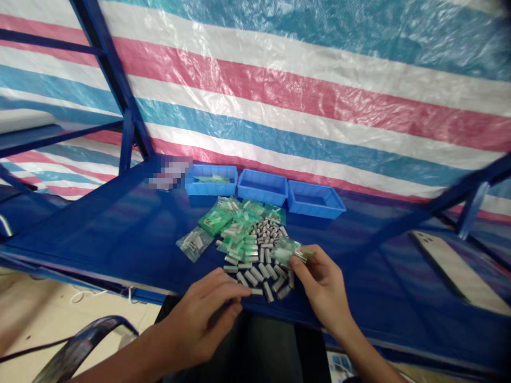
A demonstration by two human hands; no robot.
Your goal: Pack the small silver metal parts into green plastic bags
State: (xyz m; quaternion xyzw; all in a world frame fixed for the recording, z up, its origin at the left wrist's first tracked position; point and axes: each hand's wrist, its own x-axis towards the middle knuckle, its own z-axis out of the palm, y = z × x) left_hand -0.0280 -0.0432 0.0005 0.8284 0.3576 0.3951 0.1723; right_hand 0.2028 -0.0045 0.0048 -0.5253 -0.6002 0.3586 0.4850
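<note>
My right hand point(325, 284) pinches a small green plastic bag point(285, 251) between thumb and fingers, above the right side of a pile. Short silvery metal cylinders point(259, 272) lie loose in that pile near the table's front edge. Over them, my left hand point(209, 308) reaches in with its fingers stretched out and the thumb apart. Its index fingertip touches the end of one metal cylinder point(256, 291). Behind the loose pieces lie several green bags point(215, 219) with small parts inside. A clear bag point(195, 243) holding metal pieces rests at their left.
Three blue bins stand along the back: the left bin point(211, 189) contains green bags, beside a middle bin point(261, 196) and a right bin point(315, 208). A white phone-shaped object point(455, 268) lies at the right. Blue metal posts point(126, 141) frame the blue table point(131, 229).
</note>
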